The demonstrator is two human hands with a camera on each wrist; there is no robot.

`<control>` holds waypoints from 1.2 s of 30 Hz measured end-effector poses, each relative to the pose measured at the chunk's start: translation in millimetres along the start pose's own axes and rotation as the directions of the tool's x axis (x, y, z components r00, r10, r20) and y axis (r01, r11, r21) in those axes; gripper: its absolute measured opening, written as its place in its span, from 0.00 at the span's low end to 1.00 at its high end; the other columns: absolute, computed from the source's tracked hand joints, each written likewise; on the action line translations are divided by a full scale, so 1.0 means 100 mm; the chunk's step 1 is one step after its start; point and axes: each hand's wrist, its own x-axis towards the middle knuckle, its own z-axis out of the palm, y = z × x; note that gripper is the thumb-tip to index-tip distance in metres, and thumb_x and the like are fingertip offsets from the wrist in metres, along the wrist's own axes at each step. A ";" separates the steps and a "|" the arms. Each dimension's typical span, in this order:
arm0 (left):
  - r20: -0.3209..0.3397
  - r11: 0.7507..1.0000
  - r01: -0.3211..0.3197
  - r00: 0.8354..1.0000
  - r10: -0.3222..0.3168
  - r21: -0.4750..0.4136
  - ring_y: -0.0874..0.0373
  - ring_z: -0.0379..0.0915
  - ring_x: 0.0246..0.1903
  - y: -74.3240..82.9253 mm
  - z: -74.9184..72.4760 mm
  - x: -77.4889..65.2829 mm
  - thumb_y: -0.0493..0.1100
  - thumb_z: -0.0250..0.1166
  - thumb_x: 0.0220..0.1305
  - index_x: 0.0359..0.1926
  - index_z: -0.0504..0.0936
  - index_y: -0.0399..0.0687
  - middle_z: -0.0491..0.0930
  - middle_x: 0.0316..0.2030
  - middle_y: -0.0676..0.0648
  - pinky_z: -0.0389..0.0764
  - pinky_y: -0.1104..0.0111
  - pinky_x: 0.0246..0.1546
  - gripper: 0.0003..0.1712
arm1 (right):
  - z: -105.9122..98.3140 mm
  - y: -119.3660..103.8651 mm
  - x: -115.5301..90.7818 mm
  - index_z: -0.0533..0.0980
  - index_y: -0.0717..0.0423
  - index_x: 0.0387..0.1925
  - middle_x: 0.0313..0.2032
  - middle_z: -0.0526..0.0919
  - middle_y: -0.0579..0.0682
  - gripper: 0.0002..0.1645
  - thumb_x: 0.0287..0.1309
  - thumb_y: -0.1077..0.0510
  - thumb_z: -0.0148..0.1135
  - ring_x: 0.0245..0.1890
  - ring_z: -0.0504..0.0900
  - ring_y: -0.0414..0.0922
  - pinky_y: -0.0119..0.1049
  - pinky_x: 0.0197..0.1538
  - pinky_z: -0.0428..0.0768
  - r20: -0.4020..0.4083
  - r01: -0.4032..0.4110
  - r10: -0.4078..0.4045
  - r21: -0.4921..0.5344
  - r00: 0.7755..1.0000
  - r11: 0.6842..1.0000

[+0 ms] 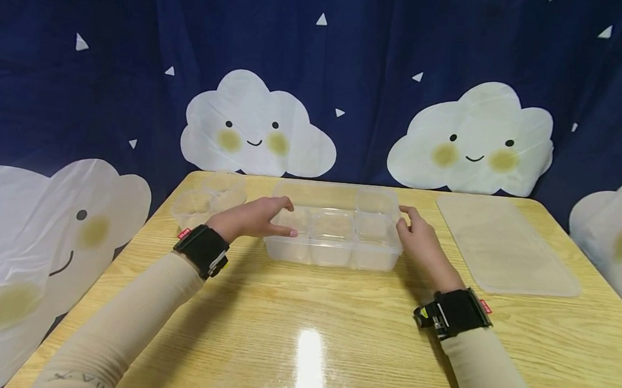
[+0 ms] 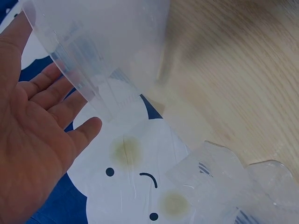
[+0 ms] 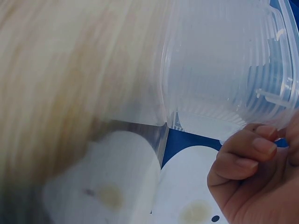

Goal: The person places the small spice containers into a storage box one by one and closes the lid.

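A clear plastic storage box [image 1: 277, 249] stands across the far middle of the table, with several open clear compartments [image 1: 333, 225] inside. My left hand [image 1: 254, 217] reaches over its left end, thumb and forefinger spread wide above the rim. In the left wrist view the left hand's fingers [image 2: 56, 95] lie fairly straight, their tips behind the clear rim. At the opposite end my right hand [image 1: 422, 242] grips the box by its corner. The right wrist view shows the bent fingers [image 3: 243, 151] right at the ribbed box's [image 3: 210, 60] edge.
To the right lies a flat translucent lid [image 1: 509, 249]. Crumpled-looking clear plastic pieces [image 1: 195, 203] sit at the far left corner, beside my left wrist. The wooden table [image 1: 256, 336] ends at a dark blue curtain [image 1: 366, 52] with clouds.
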 end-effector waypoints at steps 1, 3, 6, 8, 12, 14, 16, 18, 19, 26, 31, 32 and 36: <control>0.000 1.000 -0.005 1.000 0.005 0.001 0.42 0.71 0.65 0.00 0.00 -0.01 0.59 0.65 0.69 0.67 0.68 0.37 0.72 0.66 0.37 0.71 0.53 0.65 0.38 | 0.00 0.00 0.00 0.57 0.64 0.75 0.39 0.78 0.66 0.31 0.77 0.55 0.35 0.36 0.77 0.55 0.40 0.33 0.72 0.000 0.000 0.000 0.000 1.000 1.000; 0.000 1.000 -0.011 1.000 0.011 -0.002 0.42 0.71 0.65 0.00 -0.01 -0.02 0.58 0.65 0.70 0.66 0.68 0.36 0.72 0.66 0.36 0.71 0.53 0.65 0.37 | 0.01 0.00 0.01 0.57 0.64 0.75 0.36 0.77 0.64 0.31 0.77 0.55 0.35 0.32 0.75 0.53 0.40 0.31 0.71 0.004 0.001 -0.001 0.003 1.000 1.000; -0.010 1.000 -0.030 0.999 0.030 -0.001 0.41 0.70 0.65 0.00 -0.01 -0.03 0.57 0.65 0.71 0.65 0.68 0.35 0.72 0.65 0.34 0.71 0.52 0.65 0.36 | 0.00 0.00 0.01 0.57 0.65 0.75 0.39 0.78 0.66 0.32 0.77 0.54 0.35 0.32 0.76 0.53 0.40 0.32 0.71 0.007 0.008 -0.008 0.010 1.000 1.000; -0.020 0.999 -0.043 0.999 0.043 0.004 0.41 0.71 0.64 -0.01 -0.01 -0.03 0.56 0.65 0.71 0.65 0.69 0.35 0.73 0.65 0.34 0.70 0.52 0.65 0.34 | 0.00 -0.01 0.02 0.57 0.66 0.74 0.41 0.79 0.67 0.32 0.77 0.54 0.34 0.31 0.75 0.52 0.40 0.32 0.71 0.006 0.015 -0.015 0.013 1.000 1.000; -0.040 0.998 -0.061 0.997 0.062 0.025 0.43 0.72 0.62 -0.01 0.00 -0.03 0.55 0.64 0.72 0.63 0.70 0.34 0.75 0.63 0.35 0.71 0.54 0.64 0.32 | -0.01 -0.01 0.03 0.57 0.66 0.74 0.38 0.76 0.65 0.32 0.76 0.55 0.34 0.27 0.72 0.50 0.40 0.30 0.70 0.012 0.014 -0.014 0.008 1.000 1.000; -0.046 0.997 -0.068 0.997 0.069 0.035 0.44 0.73 0.61 0.00 0.02 -0.04 0.54 0.63 0.72 0.63 0.70 0.34 0.75 0.62 0.35 0.72 0.54 0.64 0.32 | -0.01 -0.01 0.02 0.57 0.66 0.74 0.40 0.77 0.67 0.32 0.77 0.55 0.35 0.29 0.72 0.51 0.40 0.32 0.71 0.013 0.012 -0.012 0.001 1.000 1.000; -0.053 0.997 -0.067 0.996 0.070 0.043 0.45 0.74 0.60 0.01 0.03 -0.04 0.54 0.63 0.73 0.63 0.70 0.34 0.76 0.61 0.36 0.72 0.54 0.63 0.31 | -0.02 0.00 0.02 0.56 0.65 0.75 0.38 0.76 0.65 0.32 0.77 0.54 0.34 0.28 0.72 0.51 0.40 0.31 0.70 0.021 0.007 -0.007 -0.002 1.000 1.000; -0.066 0.997 -0.066 0.995 0.069 0.045 0.45 0.74 0.60 0.01 0.05 -0.06 0.54 0.62 0.73 0.64 0.70 0.34 0.76 0.61 0.35 0.72 0.54 0.63 0.31 | -0.02 0.00 0.03 0.57 0.65 0.75 0.32 0.76 0.61 0.32 0.77 0.54 0.34 0.26 0.70 0.49 0.40 0.30 0.70 0.022 0.011 -0.011 -0.016 1.000 1.000; -0.075 0.997 -0.064 0.995 0.067 0.042 0.44 0.74 0.60 0.01 0.05 -0.08 0.54 0.62 0.74 0.64 0.70 0.34 0.76 0.61 0.35 0.72 0.54 0.64 0.31 | -0.02 0.01 0.03 0.57 0.65 0.75 0.28 0.73 0.58 0.32 0.77 0.53 0.34 0.24 0.68 0.48 0.40 0.29 0.69 0.026 0.012 -0.011 -0.024 1.000 1.000; -0.278 0.999 0.039 0.960 -0.029 0.030 0.42 0.74 0.61 -0.14 0.04 -0.21 0.54 0.62 0.73 0.64 0.71 0.36 0.76 0.61 0.35 0.73 0.51 0.62 0.31 | -0.03 0.00 0.05 0.57 0.66 0.74 0.19 0.62 0.48 0.31 0.77 0.54 0.34 0.18 0.61 0.45 0.39 0.25 0.65 0.036 0.026 -0.023 -0.084 0.999 0.996; -0.506 0.982 0.189 0.845 -0.172 -0.017 0.39 0.74 0.59 -0.39 -0.04 -0.39 0.52 0.64 0.71 0.64 0.70 0.33 0.76 0.59 0.33 0.76 0.48 0.57 0.32 | -0.03 -0.03 0.05 0.58 0.68 0.73 0.18 0.63 0.49 0.31 0.76 0.56 0.35 0.17 0.62 0.45 0.39 0.25 0.65 0.021 0.038 -0.036 -0.117 0.999 0.992; -0.534 0.972 0.232 0.818 -0.213 -0.032 0.38 0.74 0.58 -0.46 -0.05 -0.44 0.51 0.65 0.71 0.64 0.69 0.32 0.75 0.59 0.32 0.76 0.48 0.56 0.33 | -0.03 -0.04 0.05 0.58 0.68 0.73 0.18 0.63 0.49 0.31 0.76 0.56 0.35 0.17 0.62 0.45 0.39 0.25 0.65 0.020 0.039 -0.037 -0.120 0.999 0.992; -0.532 0.903 0.419 0.745 -0.402 -0.096 0.30 0.67 0.59 -0.72 -0.07 -0.61 0.54 0.67 0.67 0.64 0.63 0.22 0.69 0.58 0.25 0.73 0.43 0.56 0.43 | -0.02 -0.04 0.05 0.58 0.69 0.72 0.18 0.63 0.49 0.30 0.76 0.57 0.35 0.17 0.62 0.45 0.39 0.25 0.65 0.017 0.044 -0.042 -0.125 0.999 0.991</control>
